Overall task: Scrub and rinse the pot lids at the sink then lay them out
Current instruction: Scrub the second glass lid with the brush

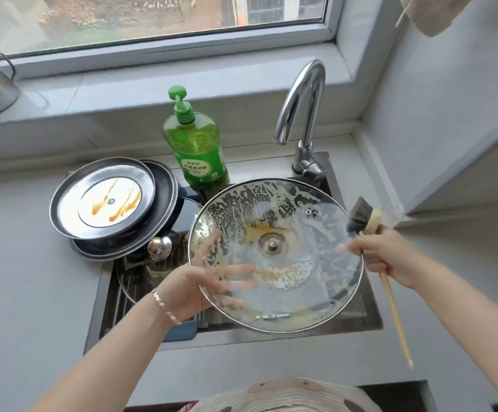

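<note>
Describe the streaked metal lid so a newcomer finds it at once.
Find the sink, then the green soap bottle at its back edge. Left of the bottle lids are stacked; the metal lid lies topmost. Its pale, opaque centre with brown streaks sets it apart.

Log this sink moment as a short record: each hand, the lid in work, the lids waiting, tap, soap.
left hand: fingers spread under the glass lid, holding it over the sink
right hand: grips the wooden-handled brush, bristles beside the lid's right rim
glass lid: underside toward the camera, covered in suds and brown residue
waiting lids: metal lid with brown streaks, stacked on a dark lid at the sink's left edge
tap: no water visible
soap bottle: green, upright behind the sink
</note>
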Available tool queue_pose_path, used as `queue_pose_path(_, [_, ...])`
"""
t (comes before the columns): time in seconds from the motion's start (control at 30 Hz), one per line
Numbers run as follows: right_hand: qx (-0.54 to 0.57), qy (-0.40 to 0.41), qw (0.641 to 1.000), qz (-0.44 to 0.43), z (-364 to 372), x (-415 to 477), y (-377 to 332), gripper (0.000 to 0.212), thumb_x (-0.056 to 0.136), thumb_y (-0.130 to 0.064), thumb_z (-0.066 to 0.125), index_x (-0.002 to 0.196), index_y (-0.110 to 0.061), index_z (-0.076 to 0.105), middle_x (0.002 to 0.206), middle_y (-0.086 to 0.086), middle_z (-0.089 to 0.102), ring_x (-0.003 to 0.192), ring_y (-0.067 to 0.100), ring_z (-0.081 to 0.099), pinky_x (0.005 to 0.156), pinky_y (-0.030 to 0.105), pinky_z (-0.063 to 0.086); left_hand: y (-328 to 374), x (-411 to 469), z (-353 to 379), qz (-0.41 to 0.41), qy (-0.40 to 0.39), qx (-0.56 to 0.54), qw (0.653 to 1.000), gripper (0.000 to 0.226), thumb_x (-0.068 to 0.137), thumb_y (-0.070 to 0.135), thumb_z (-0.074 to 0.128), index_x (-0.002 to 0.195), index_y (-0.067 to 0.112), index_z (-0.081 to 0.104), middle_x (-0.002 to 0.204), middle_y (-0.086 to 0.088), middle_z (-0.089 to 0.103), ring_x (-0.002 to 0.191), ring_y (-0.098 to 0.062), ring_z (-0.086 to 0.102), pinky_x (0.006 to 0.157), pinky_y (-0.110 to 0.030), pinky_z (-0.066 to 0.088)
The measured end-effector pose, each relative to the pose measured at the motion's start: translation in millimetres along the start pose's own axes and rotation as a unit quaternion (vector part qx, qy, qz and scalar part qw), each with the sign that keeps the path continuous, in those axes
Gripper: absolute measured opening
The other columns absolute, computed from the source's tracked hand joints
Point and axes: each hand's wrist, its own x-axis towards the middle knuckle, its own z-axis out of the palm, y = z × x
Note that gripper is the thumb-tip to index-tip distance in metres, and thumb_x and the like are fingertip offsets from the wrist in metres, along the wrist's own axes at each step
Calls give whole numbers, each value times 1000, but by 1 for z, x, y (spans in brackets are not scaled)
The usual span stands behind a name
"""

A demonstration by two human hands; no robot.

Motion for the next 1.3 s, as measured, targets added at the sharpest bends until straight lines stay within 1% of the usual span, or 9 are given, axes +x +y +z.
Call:
queue_pose_path(0.07, [-182, 92, 979, -29, 3, 3, 1, 45, 91, -33, 57, 127, -10, 43, 100, 14, 62, 67, 14, 59, 58, 24, 42, -1, -6, 7, 12, 8, 2, 1000, 102, 56, -17, 36, 133, 50, 34, 114, -32, 60, 98, -52, 60, 74, -59, 49])
queue_pose_path(0.17, [-477, 131, 865, -83, 18, 3, 6, 63, 97, -53, 26, 150, -26, 8, 132, 13, 51, 117, 31, 51, 88, 36, 41, 0, -12, 13, 22, 28, 4, 999, 106, 55, -20, 36, 137, 46, 32, 117, -36, 55, 88, -50, 63, 64, -57, 53])
queue_pose_path(0.27, [-573, 96, 789, -202, 50, -9, 13, 46, 99, -46, 20, 145, -40, 22, 106, 0, 55, 94, 24, 59, 74, 32, 44, 1, -14, 21, 32, 40, 27, 998, 108, 56, -20, 38, 138, 49, 30, 118, -36, 55, 90, -51, 63, 62, -56, 54])
queue_pose_path(0.47, [-466, 71, 778, -415, 108, -14, 24, 54, 91, -54, 21, 128, -35, 55, 68, -8, 50, 47, 12, 42, 41, 13, 18, 2, -14, 28, 54, 44, 87, 994, 104, 55, -19, 38, 133, 51, 35, 118, -28, 59, 92, -49, 63, 64, -57, 53])
queue_pose_path(0.77, [-568, 158, 703, -398, 108, -18, 21, 73, 97, -52, 7, 122, -12, 62, 43, -6, 50, 33, 13, 46, 44, 14, -2, 2, -19, 32, 62, 69, 36, 995, 103, 54, -18, 38, 135, 47, 34, 109, -36, 60, 91, -56, 60, 61, -56, 55])
queue_pose_path(0.87, [-562, 144, 707, -405, 117, -26, 15, 70, 92, -56, 8, 137, -20, 47, 67, -2, 61, 59, 18, 59, 42, 21, 15, 0, -17, 36, 67, 73, 46, 994, 105, 54, -17, 39, 135, 48, 34, 114, -29, 61, 87, -51, 63, 58, -52, 56])
queue_pose_path(0.97, [-507, 59, 770, -382, 120, -11, 2, 58, 96, -54, 19, 149, -33, 11, 98, 1, 56, 93, 19, 51, 68, 30, 35, -3, -16, 40, 64, 69, 54, 994, 106, 55, -18, 39, 136, 50, 30, 113, -28, 63, 90, -50, 63, 65, -57, 54])
queue_pose_path(1.1, [-572, 126, 762, -276, 85, 9, -8, 56, 97, -51, 28, 149, -36, 13, 106, 3, 57, 96, 23, 56, 70, 31, 39, -5, -22, 41, 64, 70, 48, 994, 105, 55, -17, 38, 135, 50, 26, 106, -36, 62, 92, -54, 61, 66, -59, 52])
queue_pose_path(1.3, [-525, 8, 809, -264, 106, -8, 8, 58, 96, -54, 31, 148, -39, 11, 85, -5, 48, 71, 13, 47, 59, 28, 38, -7, -17, 42, 65, 93, 107, 988, 110, 54, -17, 43, 135, 55, 24, 111, -26, 64, 91, -45, 65, 69, -57, 54])
